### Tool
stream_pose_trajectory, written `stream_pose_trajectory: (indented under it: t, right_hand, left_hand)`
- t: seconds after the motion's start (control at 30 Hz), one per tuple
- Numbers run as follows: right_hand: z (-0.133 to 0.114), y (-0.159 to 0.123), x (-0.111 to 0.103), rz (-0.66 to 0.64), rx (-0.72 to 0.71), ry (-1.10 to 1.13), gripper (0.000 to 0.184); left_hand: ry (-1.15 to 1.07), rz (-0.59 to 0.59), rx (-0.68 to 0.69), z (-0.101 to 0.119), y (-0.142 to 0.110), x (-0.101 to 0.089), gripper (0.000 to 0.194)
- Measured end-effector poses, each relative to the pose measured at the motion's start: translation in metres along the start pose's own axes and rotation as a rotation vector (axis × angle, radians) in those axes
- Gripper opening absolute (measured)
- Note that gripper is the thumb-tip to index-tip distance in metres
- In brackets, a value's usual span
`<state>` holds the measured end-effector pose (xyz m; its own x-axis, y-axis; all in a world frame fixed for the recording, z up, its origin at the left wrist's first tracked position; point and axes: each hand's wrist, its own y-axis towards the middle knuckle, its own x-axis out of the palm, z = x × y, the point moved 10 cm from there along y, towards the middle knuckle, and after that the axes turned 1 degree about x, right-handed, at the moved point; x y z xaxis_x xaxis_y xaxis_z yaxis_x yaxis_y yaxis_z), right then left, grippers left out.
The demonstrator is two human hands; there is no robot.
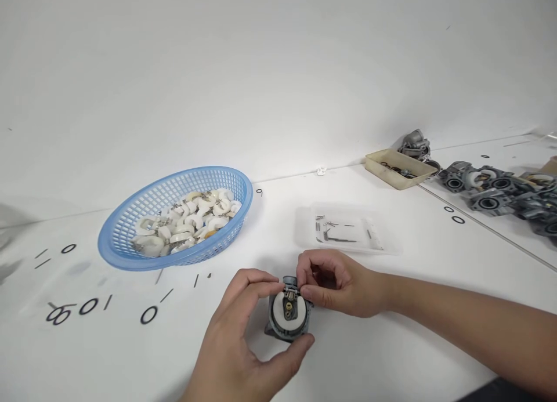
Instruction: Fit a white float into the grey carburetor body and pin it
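Observation:
A grey metal carburetor body point(270, 326) rests on the white table, its open side facing up. Inside it lies a white C-shaped float point(288, 325), with brass jets point(288, 307) showing in the middle. My left hand point(248, 338) grips the carburetor, with fingers at its upper left edge and the thumb at its lower right. At the float's hinge, my right hand point(335, 283) is closed, thumb and forefinger pinched together by the upper right rim. Whatever is between those fingertips is too small or hidden to make out.
A blue basket point(108, 248) of white floats stands at left. Beyond my hands sits a clear plastic tray point(383, 236) with thin pins. A yellowish tray point(402, 183) and several carburetor bodies point(487, 202) are at right. Black O-rings point(148, 315) and pins lie about.

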<state>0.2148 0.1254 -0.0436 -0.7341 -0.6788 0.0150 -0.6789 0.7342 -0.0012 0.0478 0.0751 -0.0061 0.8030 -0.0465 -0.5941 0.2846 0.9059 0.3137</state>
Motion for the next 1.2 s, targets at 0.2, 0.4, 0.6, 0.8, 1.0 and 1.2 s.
stream_pose_trajectory:
  t: [0.2,0.4,0.6,0.8,1.0,1.2]
  right_hand:
    - [0.001,-0.001,0.001,0.000,0.014,-0.002,0.030]
    - [-0.001,-0.001,0.001,-0.010,0.009,-0.017,0.032]
    - [-0.006,-0.005,-0.004,0.016,-0.047,0.018,0.036]
    - [-0.007,-0.008,0.002,-0.079,-0.082,0.039,0.043]
    - [-0.014,-0.010,0.008,-0.136,-0.097,-0.023,0.040]
    - [-0.022,-0.005,0.012,-0.101,-0.204,-0.414,0.089]
  left_hand:
    - [-0.060,0.038,-0.057,-0.004,-0.003,0.001,0.050]
    - [-0.150,0.051,-0.149,-0.003,-0.004,0.002,0.045]
    - [-0.100,-0.026,-0.311,-0.008,-0.003,0.003,0.063]
    - [-0.128,-0.133,-0.369,-0.012,-0.001,0.008,0.056]
    - [-0.132,-0.144,-0.377,-0.012,0.000,0.009,0.055]
    - [-0.075,-0.126,-0.336,-0.024,0.001,0.009,0.050]
